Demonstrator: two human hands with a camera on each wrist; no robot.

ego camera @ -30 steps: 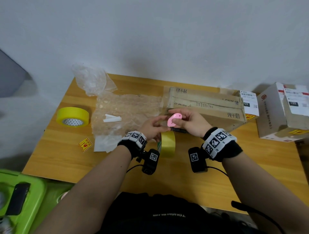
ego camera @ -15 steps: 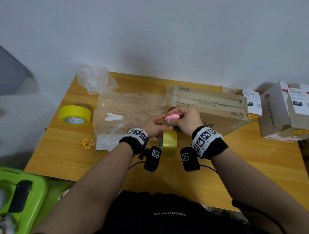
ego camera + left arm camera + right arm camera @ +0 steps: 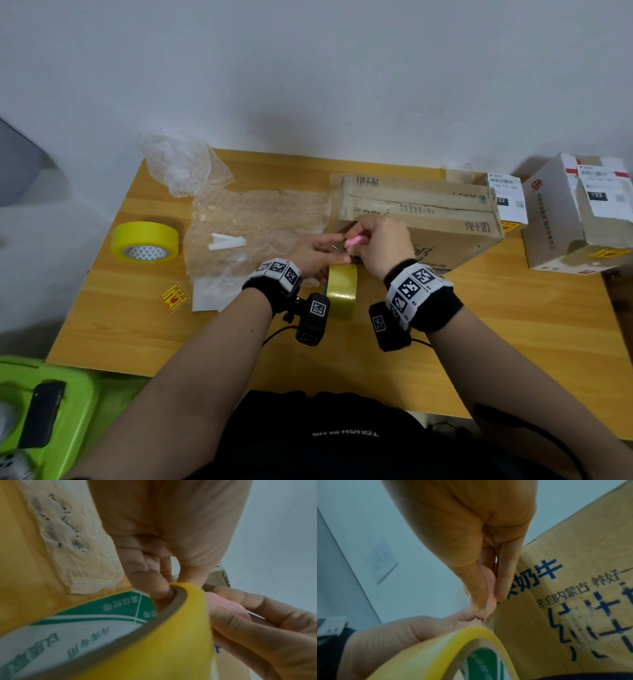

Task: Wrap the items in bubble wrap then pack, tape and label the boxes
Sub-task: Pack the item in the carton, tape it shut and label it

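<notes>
The left hand (image 3: 313, 251) is gripping the yellow tape roll (image 3: 341, 291), fingers hooked through its cardboard core, and is holding it on edge just in front of the long cardboard box (image 3: 416, 219) on the wooden worktop (image 3: 513, 325). The right hand (image 3: 380, 241) is pinching a small pink cutter (image 3: 356, 241) between thumb and fingers, right at the stretch of tape running from the roll to the box's near face.

The risk, as I judge it, is in the cut itself: the strip looks thin and glossy, and if the left hand is letting it slacken, the blade may be dragging and crumpling it instead of slicing (a stuck-together end is tedious to peel free). The cutter is working very close to the left fingertips, so a slip could nick them. A ragged cut could also leave the tail unstuck on the printed, slightly scuffed cardboard.

Behind the hands, a soft, crinkled bubble wrap sheet (image 3: 260, 222) is lying flat with small white sticks (image 3: 227, 241) on it. A second, fatter tape roll (image 3: 145, 241) is resting flat to the left, near a small yellow warning sticker (image 3: 174, 297).
</notes>
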